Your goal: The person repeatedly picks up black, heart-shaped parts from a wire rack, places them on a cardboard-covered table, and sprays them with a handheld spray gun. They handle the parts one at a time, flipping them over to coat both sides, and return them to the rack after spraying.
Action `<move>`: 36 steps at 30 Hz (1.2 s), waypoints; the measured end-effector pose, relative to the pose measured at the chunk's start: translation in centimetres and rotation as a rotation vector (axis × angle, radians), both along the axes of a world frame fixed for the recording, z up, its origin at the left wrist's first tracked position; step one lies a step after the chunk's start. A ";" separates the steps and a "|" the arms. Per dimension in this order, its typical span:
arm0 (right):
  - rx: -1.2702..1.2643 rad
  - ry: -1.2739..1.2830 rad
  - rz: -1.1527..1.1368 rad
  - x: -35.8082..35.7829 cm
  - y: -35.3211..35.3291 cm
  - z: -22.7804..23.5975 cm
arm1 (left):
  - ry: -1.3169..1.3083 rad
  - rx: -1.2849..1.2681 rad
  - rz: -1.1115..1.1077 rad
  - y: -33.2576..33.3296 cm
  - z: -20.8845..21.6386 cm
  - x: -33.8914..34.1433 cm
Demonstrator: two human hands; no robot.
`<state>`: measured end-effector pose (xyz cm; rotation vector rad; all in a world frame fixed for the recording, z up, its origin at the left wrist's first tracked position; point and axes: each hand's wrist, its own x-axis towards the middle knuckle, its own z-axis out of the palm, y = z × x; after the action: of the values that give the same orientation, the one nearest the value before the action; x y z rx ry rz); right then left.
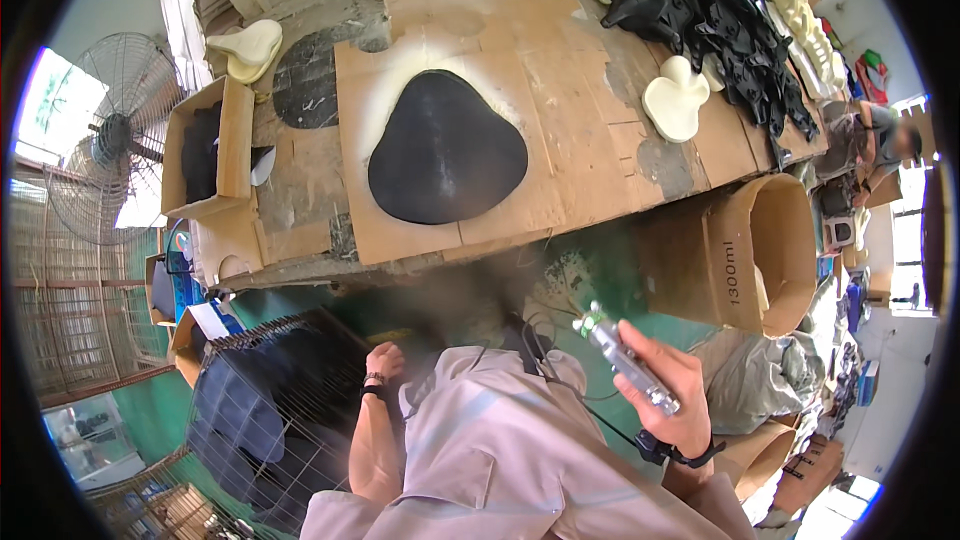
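My right hand (682, 395) is wrapped round a silver spray gun (632, 365) with a green part at its front end, held in front of my body. A dark hose runs near that wrist. My left hand (384, 361) hangs low beside a wire rack, fingers curled, with nothing visible in them. On the table lies a rounded triangular black sheet (447, 155), flat on a cardboard sheet (352, 225). A faint pale streak runs down the black sheet's middle, and whitish residue marks the cardboard round its upper edge. Neither hand touches it.
Stacked dark sheets (240, 405) fill the wire rack (310, 410) at lower left. A cardboard box (238, 145) and fan (115, 135) stand left. Cream saddle-shaped pieces (675, 105) and black covers (735, 50) lie right, above a big carton (715, 260). Another person (880, 145) is at far right.
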<state>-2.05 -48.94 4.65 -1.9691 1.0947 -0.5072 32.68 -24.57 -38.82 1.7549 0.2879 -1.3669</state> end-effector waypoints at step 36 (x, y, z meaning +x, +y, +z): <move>0.108 0.008 0.116 -0.9 -0.4 0.4 | -0.765 -0.328 -0.139 -18.7 0.8 5.5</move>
<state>-2.94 -49.39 5.01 -1.9287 0.9852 -0.3708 38.16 -43.28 -38.05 1.8879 -0.4584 -0.6892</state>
